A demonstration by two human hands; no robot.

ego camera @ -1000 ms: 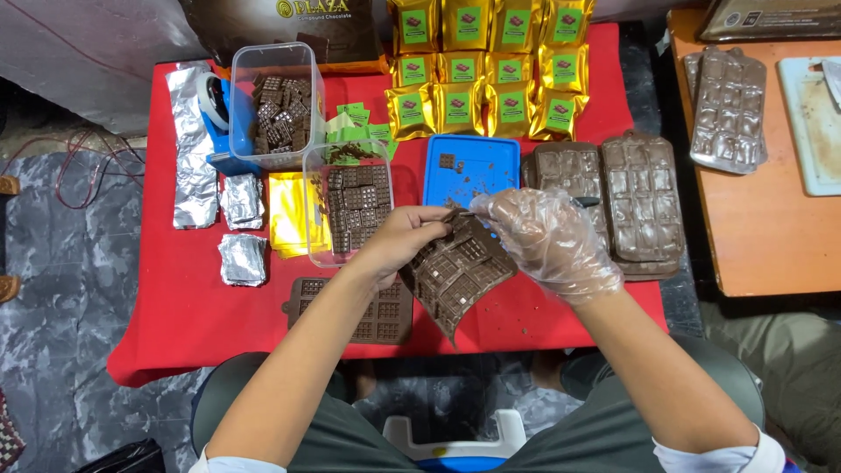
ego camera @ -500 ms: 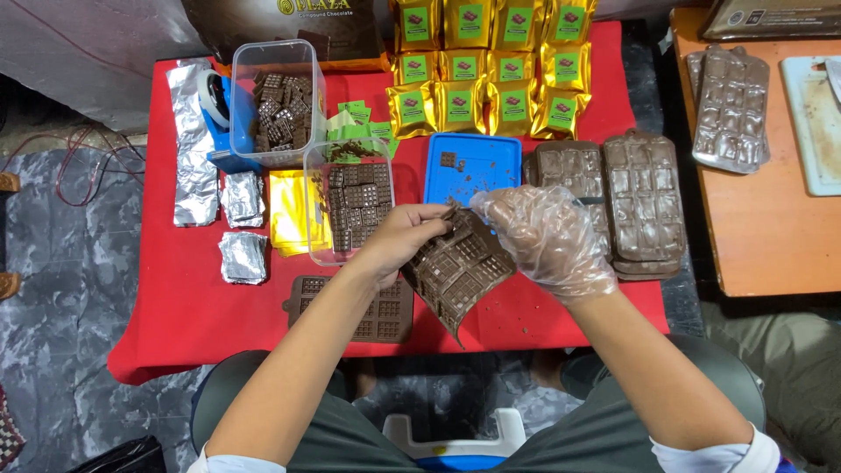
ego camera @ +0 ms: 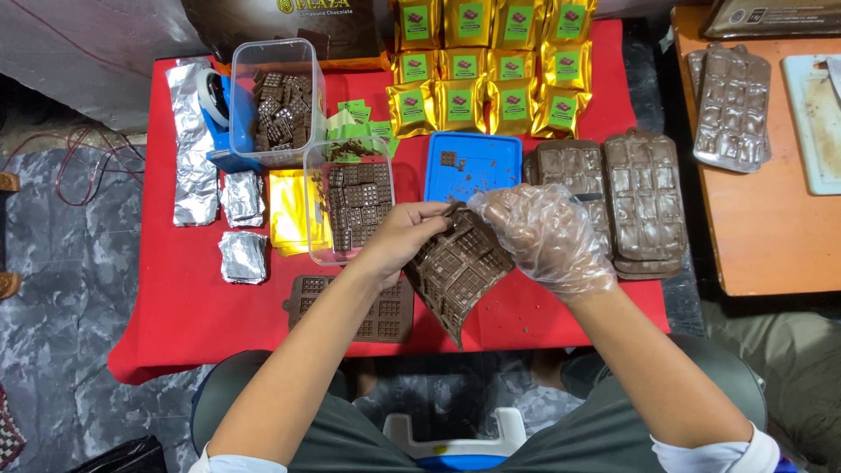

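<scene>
A brown silicone chocolate mould (ego camera: 460,273) is held bent above the red table (ego camera: 175,307), tilted with one corner down. My left hand (ego camera: 405,238), bare, pinches its upper left edge. My right hand (ego camera: 545,235), in a clear plastic glove, grips its upper right edge. Just left of my hands stands a clear tub (ego camera: 350,203) with several chocolate squares. Behind the mould lies a blue tray (ego camera: 477,166) with a few chocolate bits.
An empty brown mould (ego camera: 352,307) lies flat near the front edge. Filled moulds (ego camera: 644,203) are stacked at the right. A second tub of squares (ego camera: 276,101), foil pieces (ego camera: 241,256), gold wrappers (ego camera: 291,210) and gold packets (ego camera: 491,66) fill the back. A wooden table (ego camera: 762,228) stands right.
Both hands keep their hold on the bent mould in the same place. My fingers have shifted slightly along its upper edge.
</scene>
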